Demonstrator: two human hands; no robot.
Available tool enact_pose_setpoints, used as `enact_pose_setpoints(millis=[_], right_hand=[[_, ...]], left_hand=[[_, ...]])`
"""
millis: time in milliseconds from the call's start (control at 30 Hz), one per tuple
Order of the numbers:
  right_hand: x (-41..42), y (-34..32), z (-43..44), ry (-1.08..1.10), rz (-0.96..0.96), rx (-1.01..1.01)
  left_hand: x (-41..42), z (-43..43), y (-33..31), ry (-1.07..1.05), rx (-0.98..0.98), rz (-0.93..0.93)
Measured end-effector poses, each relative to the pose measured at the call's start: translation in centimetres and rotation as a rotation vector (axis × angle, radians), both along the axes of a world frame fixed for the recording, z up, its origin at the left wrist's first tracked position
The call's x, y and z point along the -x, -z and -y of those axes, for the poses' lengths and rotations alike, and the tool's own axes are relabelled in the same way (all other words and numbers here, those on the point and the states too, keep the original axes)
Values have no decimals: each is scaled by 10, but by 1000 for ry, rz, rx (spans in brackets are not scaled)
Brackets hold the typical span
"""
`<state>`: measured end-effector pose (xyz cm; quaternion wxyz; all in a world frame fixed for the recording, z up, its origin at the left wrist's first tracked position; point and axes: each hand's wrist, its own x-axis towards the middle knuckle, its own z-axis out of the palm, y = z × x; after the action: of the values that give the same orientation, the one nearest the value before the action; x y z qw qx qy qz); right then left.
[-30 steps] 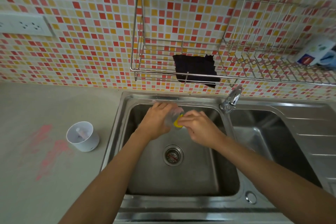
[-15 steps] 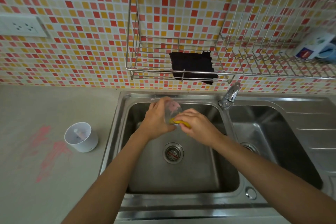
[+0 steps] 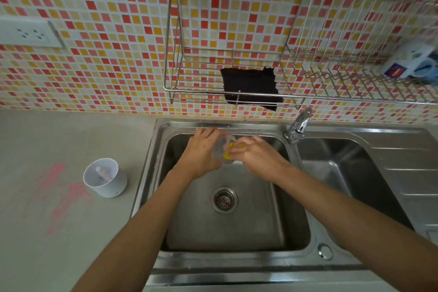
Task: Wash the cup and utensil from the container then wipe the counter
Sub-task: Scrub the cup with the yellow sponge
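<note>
Currently the left hand [image 3: 201, 153] is wrapped around the clear cup [image 3: 221, 149], holding it over the far end of the left basin of the sink [image 3: 237, 227]. The cup lies on its side, mouth facing right toward the right hand [image 3: 254, 156], which touches it. That hand pinches a yellow sponge [image 3: 228, 152] at the mouth. The white container [image 3: 105, 178] stands on the bench [image 3: 59, 232] left of the sink, well apart from both hands; the left hand is nearer. A utensil appears to lie inside.
</note>
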<state>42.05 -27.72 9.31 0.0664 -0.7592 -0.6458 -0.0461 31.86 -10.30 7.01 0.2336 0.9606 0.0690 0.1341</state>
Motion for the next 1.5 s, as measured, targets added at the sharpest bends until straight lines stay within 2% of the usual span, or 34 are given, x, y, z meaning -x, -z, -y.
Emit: enact_pose_setpoints(millis=[67, 133, 167, 267, 300, 367, 467, 500, 567, 633, 767, 800, 933, 1000, 1133, 1300, 1500], right_hand=[[-5, -3, 0, 2, 128, -20], [1, 1, 1, 43, 129, -88], [6, 5, 1, 86, 54, -130], [26, 15, -3, 292, -475, -218], [30, 17, -3, 335, -571, -228], [32, 16, 0, 295, -496, -183], [19, 15, 5, 109, -21, -53], [13, 14, 5, 77, 82, -34], [6, 13, 7, 70, 161, -37], [10, 15, 8, 120, 102, -106], [31, 29, 8, 221, -370, -166], [31, 29, 9, 190, -369, -131], [1, 21, 16, 45, -52, -38], [-8, 19, 18, 32, 10, -24], [-2, 27, 19, 0, 34, -134], [-2, 28, 16, 43, 29, -197], [7, 18, 8, 85, -21, -221]], left_hand=[[-1, -2, -2, 45, 24, 10], [-4, -4, -5, 65, 21, 15], [-4, -5, -5, 66, 17, 10], [-4, -7, -3, 79, 0, 9], [-3, -8, -1, 88, -11, 8], [-2, -6, 4, 110, -37, -6], [0, -1, 8, 127, -38, -57], [0, 1, 8, 122, -29, -61], [0, 0, 5, 114, -4, -53], [-1, -1, 1, 114, 12, -58], [-7, -6, 5, 126, -2, -111], [-7, -6, 8, 137, -13, -129], [-7, -4, 8, 136, 36, -175], [-9, -6, 5, 134, 62, -198], [-10, -9, 1, 151, 143, -207], [-5, -1, -1, 113, 319, -86], [0, 3, 14, 9, 345, 35]])
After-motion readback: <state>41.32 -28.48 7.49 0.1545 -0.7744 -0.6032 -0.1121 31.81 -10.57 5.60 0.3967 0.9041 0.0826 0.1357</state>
